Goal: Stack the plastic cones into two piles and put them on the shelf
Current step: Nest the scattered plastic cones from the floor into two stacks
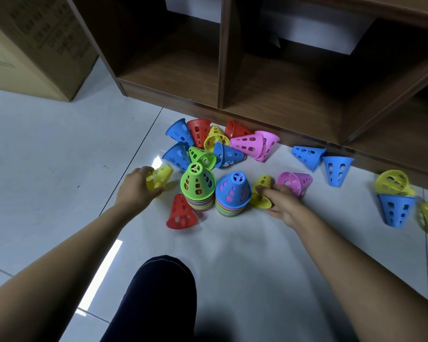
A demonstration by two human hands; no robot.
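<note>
Nearest, a knee [163, 287] in dark cloth rests on the tiled floor [59, 156], with both forearms reaching out past it. A red cone [182, 215] lies tipped just beside the foot of the green-topped pile [195, 183].

The left grip [136, 186] has its fingers curled round a yellow cone [161, 176] lying on its side to the left of that pile. The right grip [282, 203] pinches a second yellow cone [262, 193] by its wall, close against the blue-topped pile [232, 191]. The two piles stand upright on the floor, just beside each other.

To do this step well, each yellow cone should probably be turned rim-down and narrow end up before it goes over a pile. It should then be centred over the top cone and lowered straight, so that it seats rather than jams. Because the piles stand so close together, a sideways nudge to one could topple the other. Setting one cone at a time seems safer.

Beyond them lies a heap of loose cones [247, 141], with more blue cones [309, 155] to the right. Behind these stands the wooden shelf [269, 112], whose compartments are open.
</note>
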